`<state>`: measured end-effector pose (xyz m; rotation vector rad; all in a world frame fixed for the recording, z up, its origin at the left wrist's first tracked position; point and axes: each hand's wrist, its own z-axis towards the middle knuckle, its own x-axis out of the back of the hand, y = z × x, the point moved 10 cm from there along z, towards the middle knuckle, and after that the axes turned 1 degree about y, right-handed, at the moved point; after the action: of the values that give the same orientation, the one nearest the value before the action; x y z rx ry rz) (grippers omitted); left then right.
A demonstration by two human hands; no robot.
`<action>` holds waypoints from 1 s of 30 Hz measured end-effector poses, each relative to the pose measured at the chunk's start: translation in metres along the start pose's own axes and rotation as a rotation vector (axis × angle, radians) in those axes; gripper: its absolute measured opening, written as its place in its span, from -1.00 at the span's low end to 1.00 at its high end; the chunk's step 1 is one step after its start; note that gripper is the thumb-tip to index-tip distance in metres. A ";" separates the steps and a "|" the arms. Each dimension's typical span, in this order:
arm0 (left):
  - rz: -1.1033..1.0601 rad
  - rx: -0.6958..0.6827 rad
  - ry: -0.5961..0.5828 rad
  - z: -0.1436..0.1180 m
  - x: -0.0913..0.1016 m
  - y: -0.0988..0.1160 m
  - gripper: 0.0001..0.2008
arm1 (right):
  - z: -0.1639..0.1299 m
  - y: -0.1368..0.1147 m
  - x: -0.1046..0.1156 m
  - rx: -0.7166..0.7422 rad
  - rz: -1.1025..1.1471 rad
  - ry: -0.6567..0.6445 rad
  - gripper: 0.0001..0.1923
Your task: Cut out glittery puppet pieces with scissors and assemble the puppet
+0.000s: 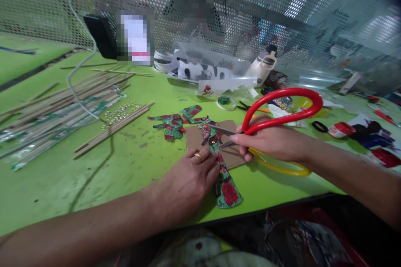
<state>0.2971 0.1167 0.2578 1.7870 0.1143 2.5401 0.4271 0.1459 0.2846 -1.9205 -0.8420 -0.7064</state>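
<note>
No lettering can be read on this green desk [140, 167]: green markings on the clear plastic wrappers [59, 137] around wooden sticks, at left, are too small and blurred; the pale label on a small red round item [341, 130], at right, defies reading; a white panel [135, 35] with a red band, behind, is pixelated.

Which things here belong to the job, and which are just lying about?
In the job:
scissors in the right hand
painted figure, touched by left hand
cardboard under the figure's upper part
probably the similarly painted pieces and gold-coloured bits

Apparently just lying about:
wooden sticks
white cable
white bottle
</note>
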 end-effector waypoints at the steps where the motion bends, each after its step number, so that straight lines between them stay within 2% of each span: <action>1: 0.002 -0.003 0.005 0.000 0.000 0.000 -0.69 | -0.001 0.000 0.000 0.002 0.007 0.009 -0.55; 9: -0.040 0.007 0.081 -0.003 0.002 -0.004 -0.68 | 0.000 0.008 -0.004 -0.030 0.052 0.015 -0.58; 15: -0.048 0.006 0.093 -0.002 0.003 -0.003 -0.67 | 0.000 0.009 -0.004 -0.030 0.051 0.015 -0.58; 26: 0.013 -0.022 0.038 -0.002 0.000 -0.001 -0.66 | -0.005 0.002 -0.002 -0.011 0.083 0.060 -0.56; 30: 0.044 -0.044 0.046 -0.002 0.002 0.002 -0.64 | -0.005 -0.004 -0.004 0.051 0.095 0.036 -0.59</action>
<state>0.2942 0.1152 0.2591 1.7354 0.0210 2.5927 0.4209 0.1420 0.2855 -1.8838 -0.7347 -0.6543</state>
